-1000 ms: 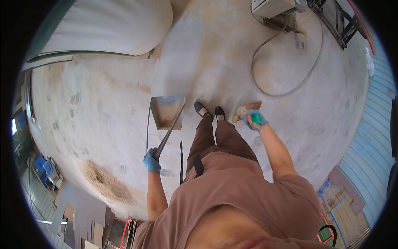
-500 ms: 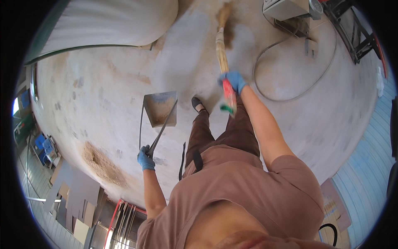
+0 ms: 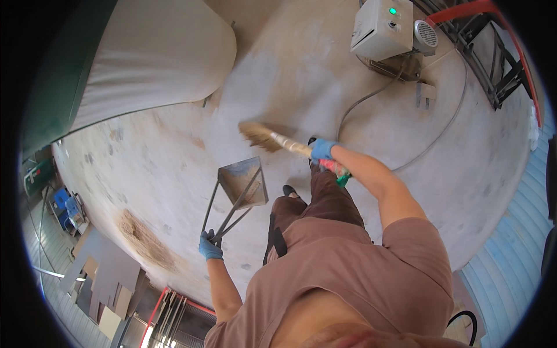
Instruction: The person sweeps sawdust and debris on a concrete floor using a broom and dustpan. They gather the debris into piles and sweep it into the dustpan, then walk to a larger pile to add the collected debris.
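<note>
My left hand (image 3: 210, 246), in a blue glove, is closed round the thin dark bars that form the handle of a metal dustpan (image 3: 244, 181). The pan faces away from me and has some tan dust on its inside. A straw hand broom (image 3: 282, 141) is gripped by its handle in my right hand (image 3: 322, 151), also gloved in blue. Red and green wrapping shows at the handle's near end. The bristles point left, beyond the pan's far edge, and look apart from it.
A tan heap of dust (image 3: 142, 239) lies on the concrete floor at left. A big pale fabric bag (image 3: 156, 55) stands at far left. At far right are a grey control box (image 3: 383, 29) with a lit green lamp and a cable (image 3: 445, 136) looping over the floor.
The broom has swung from pointing straight ahead to pointing left, its bristles coming nearer the dustpan. The dustpan and my left hand have shifted slightly right and nearer to me.
</note>
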The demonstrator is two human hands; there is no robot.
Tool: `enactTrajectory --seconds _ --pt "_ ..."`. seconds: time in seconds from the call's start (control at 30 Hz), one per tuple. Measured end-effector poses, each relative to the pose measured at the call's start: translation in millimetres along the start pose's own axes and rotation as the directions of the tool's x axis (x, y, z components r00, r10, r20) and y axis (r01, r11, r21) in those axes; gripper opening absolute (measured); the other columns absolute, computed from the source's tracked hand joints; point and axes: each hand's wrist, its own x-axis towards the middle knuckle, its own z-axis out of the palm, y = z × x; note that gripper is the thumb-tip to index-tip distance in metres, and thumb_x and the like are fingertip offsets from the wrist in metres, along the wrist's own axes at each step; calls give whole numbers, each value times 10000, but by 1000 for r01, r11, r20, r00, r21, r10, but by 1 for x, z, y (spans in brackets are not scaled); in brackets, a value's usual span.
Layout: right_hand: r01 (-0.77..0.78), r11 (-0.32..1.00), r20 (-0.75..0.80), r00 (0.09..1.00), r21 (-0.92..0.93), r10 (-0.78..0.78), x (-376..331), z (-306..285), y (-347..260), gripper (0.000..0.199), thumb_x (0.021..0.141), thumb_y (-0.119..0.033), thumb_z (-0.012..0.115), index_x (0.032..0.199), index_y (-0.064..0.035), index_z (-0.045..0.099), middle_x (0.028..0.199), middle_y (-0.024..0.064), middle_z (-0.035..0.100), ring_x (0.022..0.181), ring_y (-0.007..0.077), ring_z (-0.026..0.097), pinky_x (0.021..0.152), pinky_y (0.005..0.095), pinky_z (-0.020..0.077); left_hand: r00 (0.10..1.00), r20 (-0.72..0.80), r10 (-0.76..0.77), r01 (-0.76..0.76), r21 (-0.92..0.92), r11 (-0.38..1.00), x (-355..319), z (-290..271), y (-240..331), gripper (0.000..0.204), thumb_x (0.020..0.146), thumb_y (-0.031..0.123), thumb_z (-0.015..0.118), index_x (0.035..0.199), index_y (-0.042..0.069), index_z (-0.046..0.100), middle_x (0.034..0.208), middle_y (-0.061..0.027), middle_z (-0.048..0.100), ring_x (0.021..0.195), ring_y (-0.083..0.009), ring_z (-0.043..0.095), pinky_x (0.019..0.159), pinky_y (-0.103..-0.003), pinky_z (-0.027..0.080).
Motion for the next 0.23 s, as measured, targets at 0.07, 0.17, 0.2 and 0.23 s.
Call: enactTrajectory --seconds 0.07,0.17,0.2,0.23 --pt "-74 995 -17 997 66 76 3 -53 18 304 653 -210 730 907 -44 743 856 173 717 777 300 703 713 422 556 1000 7 -9 9 45 999 -7 18 6 218 889 337 614 809 135 630 917 -45 728 743 -223 655 667 -429 526" --pt "-74 995 -164 983 60 83 -1 -112 27 490 682 -191 706 1163 -98 686 997 189 713 884 297 693 805 414 536 1000 12 2 -3 62 998 -15 48 12 232 891 353 620 821 132 637 916 -49 727 809 -224 658 695 -447 519" --pt "-61 996 -236 969 67 75 -7 -125 26 486 686 -202 707 1158 -84 687 1019 210 708 902 305 698 821 414 536 1000 19 15 -16 69 997 -16 59 16 239 892 359 622 825 130 639 916 -51 728 842 -223 657 700 -450 520" --pt "-43 995 -309 948 93 70 -12 -140 23 485 690 -214 707 1153 -70 688 1041 231 704 920 313 703 837 414 536 999 20 29 -30 70 997 -16 72 23 246 892 364 625 828 128 642 916 -53 728 874 -222 656 705 -453 520"
